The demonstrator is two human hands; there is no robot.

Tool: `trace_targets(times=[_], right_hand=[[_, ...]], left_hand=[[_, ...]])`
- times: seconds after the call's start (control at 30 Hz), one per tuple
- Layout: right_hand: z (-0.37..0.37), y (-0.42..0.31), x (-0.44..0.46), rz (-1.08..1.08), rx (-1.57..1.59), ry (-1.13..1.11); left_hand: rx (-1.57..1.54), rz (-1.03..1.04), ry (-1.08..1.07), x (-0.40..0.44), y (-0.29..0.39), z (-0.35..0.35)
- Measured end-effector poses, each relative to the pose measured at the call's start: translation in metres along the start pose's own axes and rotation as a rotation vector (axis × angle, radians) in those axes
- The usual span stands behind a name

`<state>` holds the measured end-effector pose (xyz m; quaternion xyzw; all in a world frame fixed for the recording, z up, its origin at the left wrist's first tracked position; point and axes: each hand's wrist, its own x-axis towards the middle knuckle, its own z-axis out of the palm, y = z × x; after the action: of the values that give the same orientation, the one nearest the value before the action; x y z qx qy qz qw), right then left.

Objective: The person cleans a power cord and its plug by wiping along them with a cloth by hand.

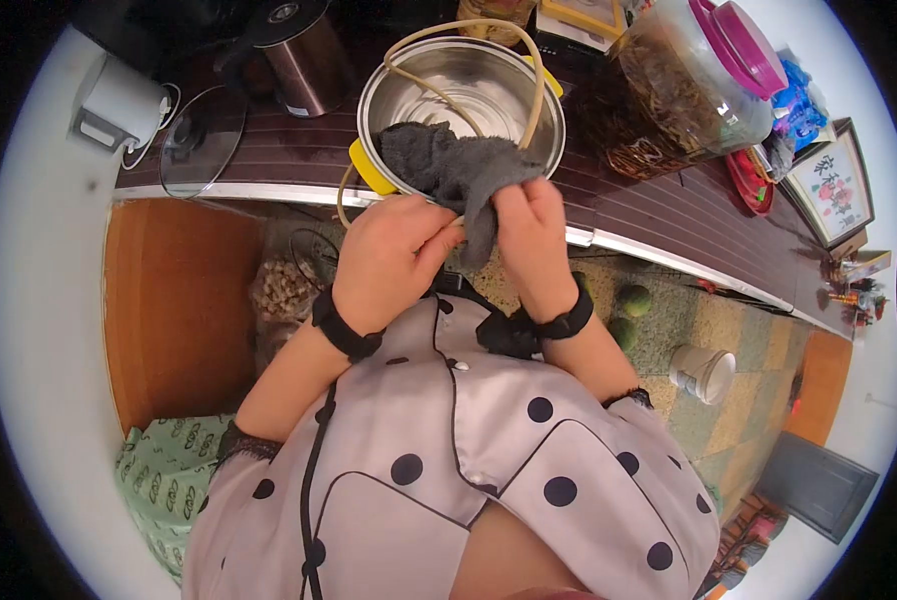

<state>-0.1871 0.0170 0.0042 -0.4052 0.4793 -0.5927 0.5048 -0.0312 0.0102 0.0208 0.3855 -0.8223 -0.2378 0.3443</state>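
Observation:
A dark grey cloth [439, 160] lies bunched over the near rim of a steel pot [374, 85] with yellow handles. One end hangs down between my hands. My right hand [531, 235] is closed on the cloth at its right side. A cream-coloured cord [539, 90] loops through and over the pot, runs into the cloth and reappears left of the pot. My left hand [394, 245] is closed in front of the near rim, a short piece of this cord showing at its fingertips beside the cloth. Its palm side is hidden.
On the dark counter, an electric kettle [304, 65] and glass lid [201, 140] stand left of the pot. A large jar [684, 90] with a pink lid stands right. Below are a bag of light-coloured pieces [287, 290], green round fruits [633, 300] and a white bucket [704, 373].

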Motion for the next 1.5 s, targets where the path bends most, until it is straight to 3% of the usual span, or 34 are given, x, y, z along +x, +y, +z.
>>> trace_targets(times=[0.07,0.17,0.27,0.3,0.37,0.5,0.53,0.6,0.63,0.67,0.73,0.83,0.93,1.03,1.17,1.23,1.47,1.5], right_hand=[[-0.013,-0.001,0.017,-0.056,-0.162,0.112],[-0.015,-0.024,0.037,-0.003,0.218,0.213],[-0.01,-0.01,0.033,-0.023,0.223,0.225],[-0.016,0.0,0.031,-0.066,-0.131,0.194],[-0.006,0.007,0.008,-0.081,-0.176,0.071],[-0.002,0.004,-0.009,-0.192,-0.188,-0.176],[-0.004,0.001,-0.007,-0.193,-0.188,-0.171],[-0.011,-0.006,0.002,-0.407,-0.411,-0.096],[-0.014,-0.004,0.008,-0.251,-0.346,0.002],[-0.027,-0.009,0.018,-0.172,-0.535,0.011],[-0.031,-0.014,0.039,-0.048,-0.039,0.125],[-0.026,-0.01,0.037,0.002,0.012,0.142],[-0.017,0.001,0.01,-0.094,-0.263,0.017],[-0.01,0.004,-0.013,-0.079,-0.182,-0.145],[-0.014,0.004,-0.014,-0.008,0.054,-0.151],[-0.019,0.002,-0.011,0.061,0.155,-0.042],[-0.02,0.0,-0.003,-0.002,0.099,0.027],[-0.02,0.002,0.0,-0.071,-0.073,0.052]], left_hand=[[-0.035,-0.015,-0.061,0.0,0.002,-0.001],[-0.053,-0.053,-0.112,-0.001,0.007,-0.005],[-0.031,-0.035,-0.117,0.0,0.006,-0.006],[-0.033,-0.036,-0.115,0.0,0.004,-0.004],[-0.045,-0.003,-0.008,0.0,0.0,-0.001],[-0.011,-0.063,-0.005,-0.001,-0.002,0.0],[-0.033,-0.061,-0.013,-0.001,-0.001,0.0],[-0.056,-0.059,-0.024,-0.002,0.001,0.0],[-0.081,-0.042,-0.069,-0.002,0.002,0.0],[-0.105,-0.025,-0.115,-0.002,0.003,0.0],[-0.122,-0.031,-0.118,-0.004,0.005,0.001],[-0.08,-0.007,-0.127,-0.001,0.004,-0.004],[-0.021,0.006,-0.095,0.0,0.003,-0.003],[-0.023,-0.029,-0.021,0.0,-0.003,0.0],[-0.071,-0.071,-0.028,0.001,0.001,-0.006],[-0.066,-0.061,-0.035,0.0,0.001,-0.007],[0.083,0.01,-0.107,-0.002,-0.002,-0.006],[0.083,0.008,-0.108,-0.003,-0.002,-0.005]])
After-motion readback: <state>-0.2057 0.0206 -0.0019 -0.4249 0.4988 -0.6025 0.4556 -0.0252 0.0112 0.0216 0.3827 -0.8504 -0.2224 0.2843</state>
